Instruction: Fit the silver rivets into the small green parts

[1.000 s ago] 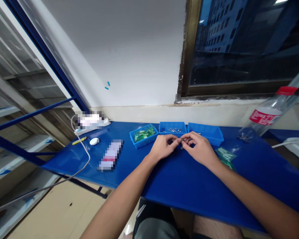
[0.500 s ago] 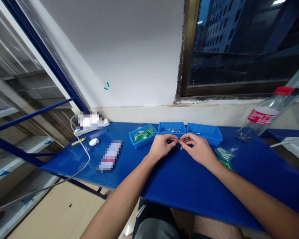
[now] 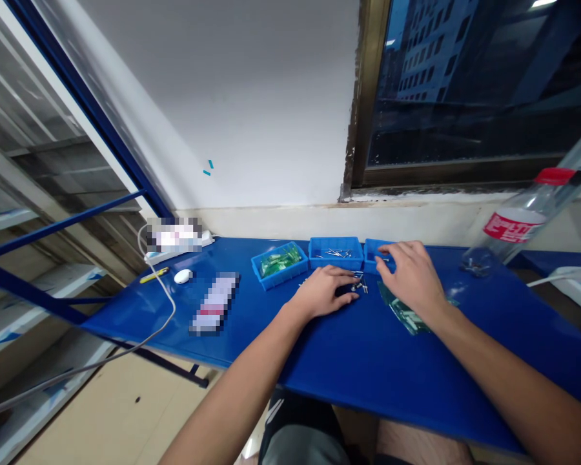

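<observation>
My left hand (image 3: pixel 323 292) lies low over the table, palm down with fingers stretched out. At its fingertips are several small metal screws (image 3: pixel 363 284), partly covered by the hand. My right hand (image 3: pixel 414 279) reaches over the front of the right blue bin (image 3: pixel 372 252), thumb and fingers apart; it hides most of that bin. Under the right wrist are clear and green plastic bags (image 3: pixel 409 318) with small parts inside. Long screws (image 3: pixel 335 252) lie in the middle blue bin (image 3: pixel 336 263), just beyond my left hand.
A left blue bin (image 3: pixel 283 276) contains green bags (image 3: pixel 279 259). Farther left are a blurred-out flat object (image 3: pixel 215 303), a white mouse-like object (image 3: pixel 183 276), a yellow-handled tool (image 3: pixel 153 276) and a cable (image 3: pixel 173 310). A red-capped bottle (image 3: pixel 513 223) stands at right.
My hands have parted from their shared pinch. The right hand moved right and away to the right bin; the left opened and lowered. Loose screws now show on the table, and the bags have shifted leftward.
</observation>
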### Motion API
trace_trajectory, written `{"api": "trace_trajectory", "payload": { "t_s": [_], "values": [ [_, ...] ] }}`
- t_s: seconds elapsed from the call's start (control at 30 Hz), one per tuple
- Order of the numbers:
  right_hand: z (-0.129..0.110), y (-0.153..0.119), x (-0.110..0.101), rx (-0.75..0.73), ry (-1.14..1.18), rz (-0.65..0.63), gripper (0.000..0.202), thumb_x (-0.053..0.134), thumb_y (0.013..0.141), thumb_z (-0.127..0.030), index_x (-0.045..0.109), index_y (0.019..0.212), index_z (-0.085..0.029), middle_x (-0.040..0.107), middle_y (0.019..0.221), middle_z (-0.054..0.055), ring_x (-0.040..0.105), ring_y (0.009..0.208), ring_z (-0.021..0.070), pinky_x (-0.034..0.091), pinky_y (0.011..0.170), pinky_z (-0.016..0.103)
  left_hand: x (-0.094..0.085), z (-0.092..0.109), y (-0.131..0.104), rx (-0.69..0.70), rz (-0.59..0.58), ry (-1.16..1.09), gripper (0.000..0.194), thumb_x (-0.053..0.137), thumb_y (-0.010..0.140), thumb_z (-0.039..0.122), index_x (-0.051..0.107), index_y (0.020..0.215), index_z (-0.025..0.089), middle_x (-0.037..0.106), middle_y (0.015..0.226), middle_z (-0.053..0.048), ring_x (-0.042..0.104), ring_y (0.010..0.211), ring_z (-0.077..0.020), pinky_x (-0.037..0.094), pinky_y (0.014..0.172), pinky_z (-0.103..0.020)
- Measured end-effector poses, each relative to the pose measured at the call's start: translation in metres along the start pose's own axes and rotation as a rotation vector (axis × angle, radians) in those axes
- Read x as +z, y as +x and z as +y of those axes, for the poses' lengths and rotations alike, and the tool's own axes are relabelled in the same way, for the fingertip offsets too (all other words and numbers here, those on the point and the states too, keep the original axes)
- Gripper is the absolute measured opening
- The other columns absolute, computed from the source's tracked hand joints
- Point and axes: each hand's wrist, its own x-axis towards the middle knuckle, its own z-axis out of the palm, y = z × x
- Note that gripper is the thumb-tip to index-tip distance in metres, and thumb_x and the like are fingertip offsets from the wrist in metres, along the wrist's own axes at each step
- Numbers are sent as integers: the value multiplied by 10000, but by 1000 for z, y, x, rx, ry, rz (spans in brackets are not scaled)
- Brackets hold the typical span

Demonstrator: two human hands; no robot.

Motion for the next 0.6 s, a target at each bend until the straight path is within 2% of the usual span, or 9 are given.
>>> {"api": "trace_trajectory", "payload": {
  "t_s": [0.13,0.37,0.5,0.6],
  "values": [
    [-11,-2,2,-26,75,-22,196,580,985,-320,695,1116,-230,753,1067,123,586,1082,368,494,947,549,3,-6,1,11,-2,43,280,614,1017,296,770,1242,239,731,1348,-78,675,1225,-244,490,1082,-382],
    [-30,-4,2,-50,192,-55,162,582,1001,-319,692,1091,-240,742,1033,105,613,1071,337,527,946,519,-1,-2,0,-51,3,95,298,622,949,156,781,1188,235,787,1189,-75,698,1122,-253,494,1027,-387],
    [-36,-4,1,-58,229,-78,146,574,1008,-299,685,1081,-238,742,1026,95,621,1058,316,537,956,503,-2,5,-1,-28,7,97,383,656,916,220,741,1289,235,746,1317,-71,663,1200,-280,469,1075,-413],
    [-37,-4,1,-54,238,-84,144,575,1005,-297,684,1077,-237,743,1023,94,625,1061,316,539,954,501,-2,4,0,8,-39,80,297,662,946,288,772,1221,261,740,1339,-43,639,1254,-281,440,1114,-422]
  ]
}}
